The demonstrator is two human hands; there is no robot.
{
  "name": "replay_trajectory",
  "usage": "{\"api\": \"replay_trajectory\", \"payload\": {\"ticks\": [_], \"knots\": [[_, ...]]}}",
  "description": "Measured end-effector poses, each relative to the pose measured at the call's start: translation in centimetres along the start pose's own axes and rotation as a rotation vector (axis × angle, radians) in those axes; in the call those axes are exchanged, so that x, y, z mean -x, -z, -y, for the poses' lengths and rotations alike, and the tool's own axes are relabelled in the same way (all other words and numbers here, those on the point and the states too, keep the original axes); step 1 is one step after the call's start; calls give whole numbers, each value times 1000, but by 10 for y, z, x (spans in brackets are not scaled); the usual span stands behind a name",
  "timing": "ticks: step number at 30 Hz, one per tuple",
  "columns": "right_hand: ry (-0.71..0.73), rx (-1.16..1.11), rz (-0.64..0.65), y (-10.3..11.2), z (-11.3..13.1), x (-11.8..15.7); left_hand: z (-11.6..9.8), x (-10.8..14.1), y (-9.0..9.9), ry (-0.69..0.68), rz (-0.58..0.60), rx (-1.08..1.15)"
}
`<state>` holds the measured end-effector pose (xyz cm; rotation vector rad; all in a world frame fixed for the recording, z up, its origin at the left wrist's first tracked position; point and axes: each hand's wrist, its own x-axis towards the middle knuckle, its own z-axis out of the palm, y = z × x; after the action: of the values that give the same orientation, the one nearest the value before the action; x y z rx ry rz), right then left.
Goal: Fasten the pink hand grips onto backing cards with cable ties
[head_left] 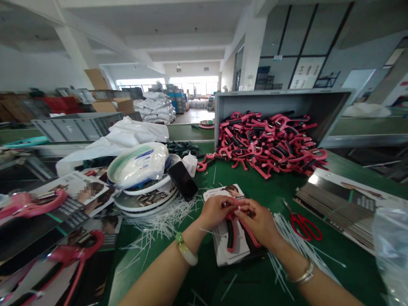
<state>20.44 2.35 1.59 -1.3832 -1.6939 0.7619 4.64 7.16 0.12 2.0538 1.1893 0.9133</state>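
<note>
Pink-and-black pliers (231, 233): lay over the card stack at the near middle of the bench (287, 187), head end up between both hands, handles spread toward the wearer.
Left hand (216, 210): fingers clenched on the head end of the pliers; green-and-cream bangle (186, 251) on the wrist.
Right hand (263, 221): fingers also pinched on the head end, tips close against the left ones. Couldn't tell what fine detail sat between the tips. Silver bangle (304, 276) on the wrist.
Card stack (221, 253): printed cards, under the pliers and hands.
White ties (159, 221): loose pile left of the stack; second bunch (287, 250) to its right, partly beneath the right forearm.
Red-handled scissors (304, 227): on the bench, right of the right hand, blades pointing away.
Black phone (183, 180): tilted against the stacked basins (159, 208) on the left, which held metal parts (149, 199) and a clear plastic bag (143, 163).
Grey crate (217, 123): tipped on its side behind the stack, many pink-and-black tools (270, 140) spilling out front.
Bundled cards (344, 212): far right, beside a plastic bag (392, 250).
Carded tools (63, 255): at the left edge, pink handles on printed cards.
</note>
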Motion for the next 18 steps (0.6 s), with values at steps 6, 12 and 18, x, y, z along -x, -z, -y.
{"api": "replay_trajectory", "payload": {"ticks": [6,12,18], "knots": [[-76,-9,-13,-6,1,-1,0,4,-1,82,-26,-14],[-50,41,-26,-9,-6,-2,1,5,-3,41,-51,-25],[-98,12,-17,-10,-6,-3,2,6,-5,58,-59,-23]]}}
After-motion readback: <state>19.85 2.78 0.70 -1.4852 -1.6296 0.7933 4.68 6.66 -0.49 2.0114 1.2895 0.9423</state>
